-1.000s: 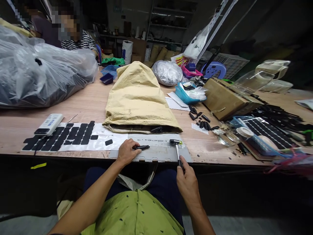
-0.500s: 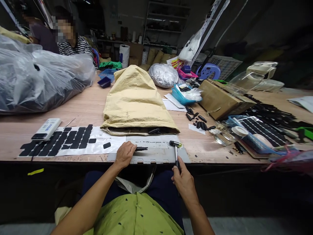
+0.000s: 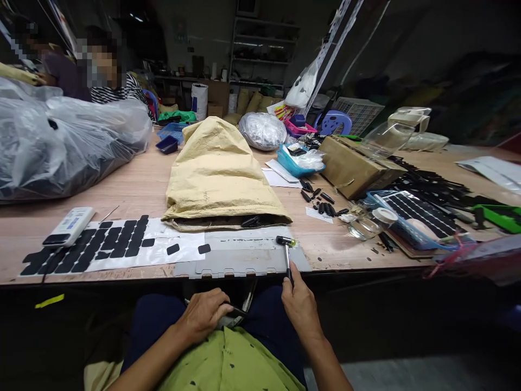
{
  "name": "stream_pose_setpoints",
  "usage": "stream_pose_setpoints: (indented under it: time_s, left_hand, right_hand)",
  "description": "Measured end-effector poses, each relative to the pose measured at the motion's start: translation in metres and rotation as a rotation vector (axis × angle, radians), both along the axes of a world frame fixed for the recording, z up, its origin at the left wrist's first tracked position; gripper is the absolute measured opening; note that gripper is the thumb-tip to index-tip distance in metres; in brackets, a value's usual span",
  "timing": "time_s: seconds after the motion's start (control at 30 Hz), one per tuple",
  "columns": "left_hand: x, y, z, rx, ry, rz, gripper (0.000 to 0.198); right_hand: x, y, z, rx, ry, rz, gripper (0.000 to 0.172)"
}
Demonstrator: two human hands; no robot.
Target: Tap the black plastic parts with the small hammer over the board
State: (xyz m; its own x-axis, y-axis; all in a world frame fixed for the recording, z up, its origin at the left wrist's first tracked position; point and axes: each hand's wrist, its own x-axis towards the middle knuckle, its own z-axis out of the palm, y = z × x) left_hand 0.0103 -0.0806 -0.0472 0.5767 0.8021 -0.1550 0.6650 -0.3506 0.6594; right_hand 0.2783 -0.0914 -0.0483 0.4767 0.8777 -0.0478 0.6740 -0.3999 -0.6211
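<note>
Small hammer with a black-and-yellow head and a slim dark handle [image 3: 287, 258] is in your right hand [image 3: 300, 304]. Your fingers are wrapped round the low end of the handle at the near edge of the wooden counter [image 3: 142, 187]. The head is over the far right corner of the flat grey metal plate [image 3: 240, 262] that lies along that edge; whether it touches the plate is unclear.

Your left hand [image 3: 205, 314] is down in your lap, off the counter. It is curled closed over a thin black stick-like part [image 3: 239, 311] whose tip pokes out past your fingertips.

Just behind the plate lies a tan woven sack [image 3: 220, 174] with its open mouth toward you and a black clip [image 3: 250, 221] at the opening. Left of the plate, a white sheet [image 3: 183, 250] carries rows of black rectangular pads [image 3: 101, 244]. A white remote-shaped device [image 3: 69, 226] rests at the sheet's far left corner. More small black parts [image 3: 325, 206] are scattered to the right of the sack.
</note>
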Motion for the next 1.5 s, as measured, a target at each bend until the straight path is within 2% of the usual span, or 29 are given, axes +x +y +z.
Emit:
stream_pose_setpoints:
  time_s: [0.07,0.13,0.2,0.27,0.33,0.43,0.5,0.57,0.67,0.8,1.0,1.13,1.27,1.33,1.43,1.5]
  left_hand:
    - [0.001,-0.003,-0.013,-0.05,0.098,0.107,0.025]
    - [0.003,-0.001,-0.015,-0.089,0.142,0.158,0.039]
    - [0.009,0.006,-0.004,-0.147,0.066,0.095,0.045]
    - [0.02,0.021,0.015,-0.193,-0.084,-0.012,0.033]
    - [0.037,0.045,0.034,-0.131,-0.18,-0.01,0.025]
    - [0.066,0.096,0.047,0.111,-0.22,0.185,0.026]
    - [0.084,0.129,0.045,0.218,-0.191,0.298,0.028]
    - [0.1,0.156,0.039,0.253,-0.127,0.349,0.029]
    - [0.114,0.177,0.032,0.246,-0.007,0.379,0.025]
    - [0.11,0.174,0.033,0.265,-0.011,0.369,0.018]
    - [0.059,0.133,0.041,0.304,-0.112,0.223,0.01]
    - [0.028,0.109,0.031,0.247,-0.069,0.221,0.011]
    - [0.02,0.103,0.018,0.278,-0.105,0.224,0.012]
    - [0.019,0.103,0.015,0.284,-0.134,0.238,0.016]
    - [0.019,0.103,0.016,0.256,-0.167,0.255,0.017]
    - [0.018,0.103,0.017,0.245,-0.177,0.259,0.013]
  right_hand:
    - [0.0,0.0,0.0,-0.011,0.0,0.004,0.062]
    - [0.001,0.0,0.0,-0.009,-0.006,0.017,0.062]
    - [0.001,0.0,-0.001,0.002,-0.014,0.028,0.061]
    - [0.002,-0.001,-0.004,0.016,-0.022,0.033,0.06]
    - [0.002,-0.001,-0.007,0.033,-0.025,0.035,0.059]
    - [0.002,-0.002,-0.01,0.066,-0.032,0.041,0.058]
    - [0.002,-0.002,-0.012,0.091,-0.042,0.048,0.057]
    - [0.002,-0.002,-0.013,0.113,-0.054,0.051,0.057]
    - [0.002,-0.003,-0.014,0.126,-0.06,0.047,0.056]
    - [0.001,-0.004,-0.014,0.151,-0.047,0.046,0.055]
    - [0.001,-0.003,-0.013,0.154,-0.006,0.039,0.056]
    - [0.005,-0.002,-0.009,0.093,0.045,0.022,0.059]
    - [0.011,-0.002,-0.004,0.095,0.09,0.014,0.061]
    - [0.008,-0.004,-0.001,0.129,0.186,0.007,0.061]
    - [-0.005,-0.01,0.006,0.211,0.447,-0.007,0.067]
    - [-0.018,-0.015,0.012,0.289,0.59,0.05,0.07]
